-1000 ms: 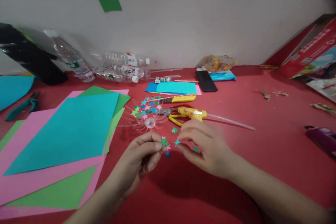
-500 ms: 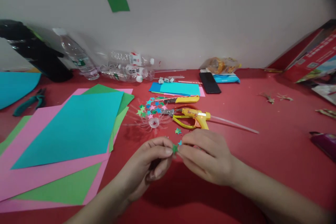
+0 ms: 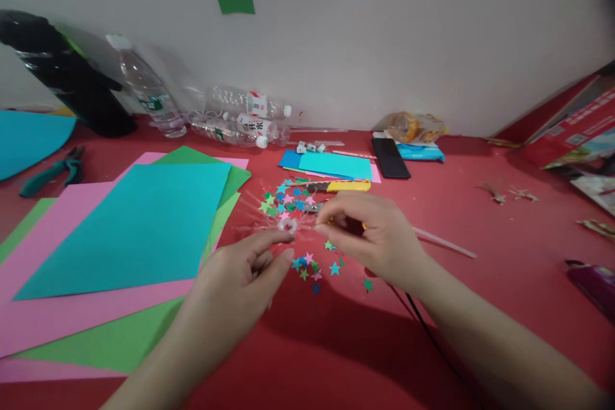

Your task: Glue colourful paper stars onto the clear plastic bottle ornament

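In the head view, the clear plastic piece with splayed strips lies on the red bench, between the two hands. Many of its far strips already carry paper stars; the near strips look bare, and a scatter of loose stars lies just in front. The left hand rests beside them, fingers loosely apart and holding nothing. The right hand has thumb and forefinger pinched together by the piece; what they grip, if anything, is too small to tell.
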A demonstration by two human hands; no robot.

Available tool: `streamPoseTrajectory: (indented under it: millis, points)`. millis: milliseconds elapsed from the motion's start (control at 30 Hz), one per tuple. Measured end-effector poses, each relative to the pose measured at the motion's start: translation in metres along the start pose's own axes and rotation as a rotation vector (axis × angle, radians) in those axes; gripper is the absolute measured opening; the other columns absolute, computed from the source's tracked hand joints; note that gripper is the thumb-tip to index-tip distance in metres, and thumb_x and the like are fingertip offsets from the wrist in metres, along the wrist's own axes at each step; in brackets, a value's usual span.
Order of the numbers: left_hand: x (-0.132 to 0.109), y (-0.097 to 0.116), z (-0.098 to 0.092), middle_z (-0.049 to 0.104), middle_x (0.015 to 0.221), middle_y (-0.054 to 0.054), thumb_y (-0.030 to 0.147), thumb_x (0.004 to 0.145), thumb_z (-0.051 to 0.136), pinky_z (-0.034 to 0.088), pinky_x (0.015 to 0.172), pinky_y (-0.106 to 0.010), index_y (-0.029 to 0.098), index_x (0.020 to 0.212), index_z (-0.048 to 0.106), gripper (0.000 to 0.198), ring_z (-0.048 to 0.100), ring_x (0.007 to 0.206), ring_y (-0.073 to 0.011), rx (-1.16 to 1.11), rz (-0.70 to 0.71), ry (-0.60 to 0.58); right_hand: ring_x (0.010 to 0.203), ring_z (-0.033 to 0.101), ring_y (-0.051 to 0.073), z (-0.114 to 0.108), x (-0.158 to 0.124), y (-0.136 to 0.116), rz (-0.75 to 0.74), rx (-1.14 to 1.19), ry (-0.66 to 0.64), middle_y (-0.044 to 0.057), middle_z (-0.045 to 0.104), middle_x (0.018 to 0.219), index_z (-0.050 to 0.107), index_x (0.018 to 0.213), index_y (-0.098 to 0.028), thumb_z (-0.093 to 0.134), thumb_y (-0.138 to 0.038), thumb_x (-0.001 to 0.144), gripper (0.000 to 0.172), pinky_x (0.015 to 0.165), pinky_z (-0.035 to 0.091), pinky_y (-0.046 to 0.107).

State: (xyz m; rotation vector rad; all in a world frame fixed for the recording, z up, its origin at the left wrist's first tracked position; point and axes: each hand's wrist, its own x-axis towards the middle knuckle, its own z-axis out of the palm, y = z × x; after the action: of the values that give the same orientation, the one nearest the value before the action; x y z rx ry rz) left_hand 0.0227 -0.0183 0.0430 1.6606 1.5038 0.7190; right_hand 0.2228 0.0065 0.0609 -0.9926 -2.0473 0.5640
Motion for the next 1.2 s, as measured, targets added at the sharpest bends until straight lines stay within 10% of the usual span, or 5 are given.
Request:
streamPoseTrajectory:
  millis: [367, 867, 1200]
  points:
    - [0.005, -0.002, 0.012, 0.036, 0.043, 0.01, 0.042, 0.084, 0.051, 0.029, 0.044, -0.024, 0.018, 0.129, 0.058, 0.052, 0.036, 0.042, -0.0119, -0.083, -0.174, -0.088, 0.061, 0.05, 0.006, 0.019, -0.009, 0.02, -0.02, -0.021, -0.083, -0.005, 0.062, 0.072, 0.062, 0.084, -0.021, 0.058, -0.019, 0.089, 0.007, 0.059, 0.037, 0.018]
    - [0.002, -0.004, 0.022, 0.036, 0.044, 0.009, 0.041, 0.08, 0.057, 0.027, 0.044, -0.024, 0.019, 0.119, 0.067, 0.046, 0.036, 0.041, -0.0098, -0.207, -0.206, 0.012, 0.062, 0.051, 0.006, 0.025, -0.01, 0.03, -0.083, -0.029, -0.103, -0.003, 0.06, 0.07, 0.061, 0.085, -0.019, 0.055, -0.017, 0.091, 0.008, 0.061, 0.037, 0.019]
    - [0.005, -0.016, 0.025, 0.036, 0.041, 0.01, 0.041, 0.083, 0.055, 0.029, 0.04, -0.023, 0.019, 0.116, 0.069, 0.041, 0.037, 0.037, -0.0094, -0.194, -0.125, 0.008, 0.054, 0.046, 0.004, 0.028, -0.005, 0.024, 0.199, 0.126, -0.104, -0.008, 0.055, 0.063, 0.061, 0.079, -0.02, 0.061, -0.018, 0.086, 0.008, 0.052, 0.035, 0.016]
